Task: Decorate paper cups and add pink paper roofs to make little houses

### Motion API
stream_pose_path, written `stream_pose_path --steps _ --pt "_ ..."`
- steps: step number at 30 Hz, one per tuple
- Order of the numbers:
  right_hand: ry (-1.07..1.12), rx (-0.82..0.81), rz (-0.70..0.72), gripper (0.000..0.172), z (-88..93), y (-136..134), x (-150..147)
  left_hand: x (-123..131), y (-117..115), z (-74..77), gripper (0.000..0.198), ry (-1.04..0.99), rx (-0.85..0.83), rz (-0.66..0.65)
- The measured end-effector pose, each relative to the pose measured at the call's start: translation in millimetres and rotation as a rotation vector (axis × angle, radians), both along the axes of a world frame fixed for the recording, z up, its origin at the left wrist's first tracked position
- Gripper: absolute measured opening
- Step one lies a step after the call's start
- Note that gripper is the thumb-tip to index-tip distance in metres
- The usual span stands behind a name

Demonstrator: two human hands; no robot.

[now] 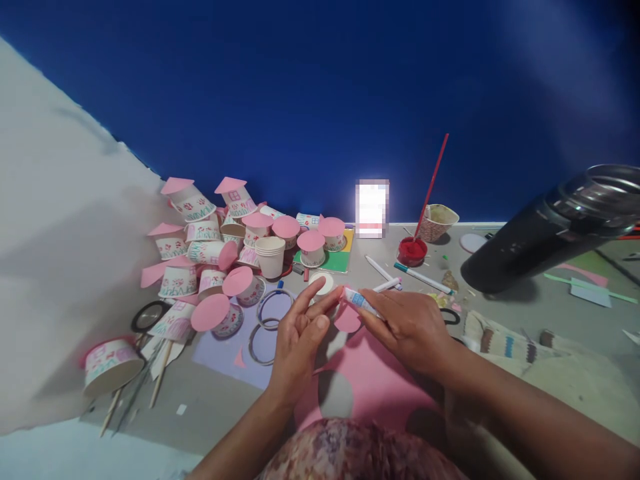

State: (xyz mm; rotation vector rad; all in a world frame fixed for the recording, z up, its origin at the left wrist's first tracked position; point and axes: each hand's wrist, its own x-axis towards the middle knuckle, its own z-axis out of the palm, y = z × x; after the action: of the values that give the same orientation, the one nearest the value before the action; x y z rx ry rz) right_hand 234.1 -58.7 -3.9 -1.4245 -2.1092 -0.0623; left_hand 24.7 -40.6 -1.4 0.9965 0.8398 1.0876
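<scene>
My right hand (417,327) is closed around a small white-and-blue tube (361,301), its end pointing left at the fingertips of my left hand. My left hand (303,330) has its index and middle fingers stretched out, the others loosely bent, and I see nothing gripped in it. Just behind those fingers stands a white round-topped thing (324,285), partly hidden, perhaps an upturned paper cup. Between my hands lies a small pink paper piece (349,321). Below it spreads a pink paper sheet (375,373) with round holes cut out.
Paper-cup houses (200,250) with pink roofs pile up at the left. Stacked plain cups (271,257) and tape rings (263,345) sit nearby. Markers (425,278), a red pot (413,251) with a stick, and a tall dark flask (520,243) stand right, beside a cloth (540,370).
</scene>
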Motion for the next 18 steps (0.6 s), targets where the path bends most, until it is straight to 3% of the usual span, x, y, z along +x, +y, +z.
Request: stream_pose_path --steps 3,7,14,18 --pt "0.117 -0.159 -0.012 0.031 4.1 0 0 3 -2 0.9 0.071 -0.019 -0.001 0.003" --pt "0.186 -0.208 -0.061 0.028 6.0 -1 -2 9 0 2.7 0.062 -0.038 -0.029 0.028" --pt "-0.058 0.083 -0.091 0.037 2.2 -4 -7 15 0 4.9 0.063 -0.021 -0.146 0.116" --pt "-0.027 0.049 -0.095 0.036 2.8 -3 -6 21 2 6.4 0.061 -0.029 -0.220 0.162"
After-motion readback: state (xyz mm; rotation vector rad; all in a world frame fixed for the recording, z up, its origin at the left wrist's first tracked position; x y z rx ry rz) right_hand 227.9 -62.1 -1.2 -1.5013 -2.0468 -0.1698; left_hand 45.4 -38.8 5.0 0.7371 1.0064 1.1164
